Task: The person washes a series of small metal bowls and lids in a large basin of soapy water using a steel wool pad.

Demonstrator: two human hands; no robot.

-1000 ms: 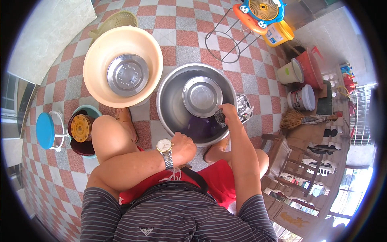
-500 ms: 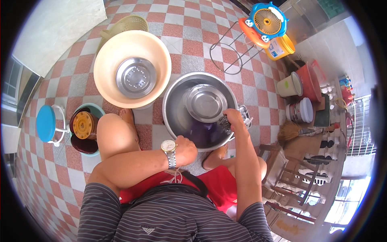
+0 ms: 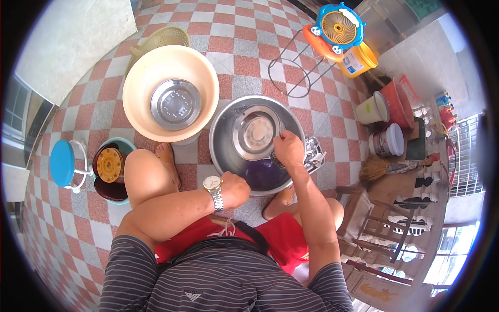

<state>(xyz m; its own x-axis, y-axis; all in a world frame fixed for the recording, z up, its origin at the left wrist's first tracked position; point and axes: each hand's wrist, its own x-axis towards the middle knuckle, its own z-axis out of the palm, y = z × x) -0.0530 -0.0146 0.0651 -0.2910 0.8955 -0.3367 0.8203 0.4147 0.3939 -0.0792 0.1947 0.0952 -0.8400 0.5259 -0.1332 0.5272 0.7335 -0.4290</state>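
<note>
A large steel basin (image 3: 216,162) stands on the floor before me, with dark water in its near part. Inside it a shallow steel dish (image 3: 243,139) lies tilted, a beige round patch at its middle. My right hand (image 3: 289,150) is closed at the dish's right rim, fingers pinching the edge. A bit of dark scrubber seems to show under that hand, mostly hidden. My left hand (image 3: 235,191), below a wristwatch (image 3: 213,183), is curled at the basin's near left rim. What its fingers hold, if anything, is hidden.
A cream tub (image 3: 136,117) holding a wet steel bowl (image 3: 176,106) stands left. Cutlery lies in a metal basket (image 3: 314,156) beside the basin. Left are a blue-topped stool (image 3: 62,163) and teal basin (image 3: 120,140); right, a fan (image 3: 340,27), buckets, broom (image 3: 375,167) and wooden chair (image 3: 369,218).
My right hand has shifted up and left, from the grey scrubber beside the dish to the dish's rim. The dish has moved left and tilted. My left hand has barely moved.
</note>
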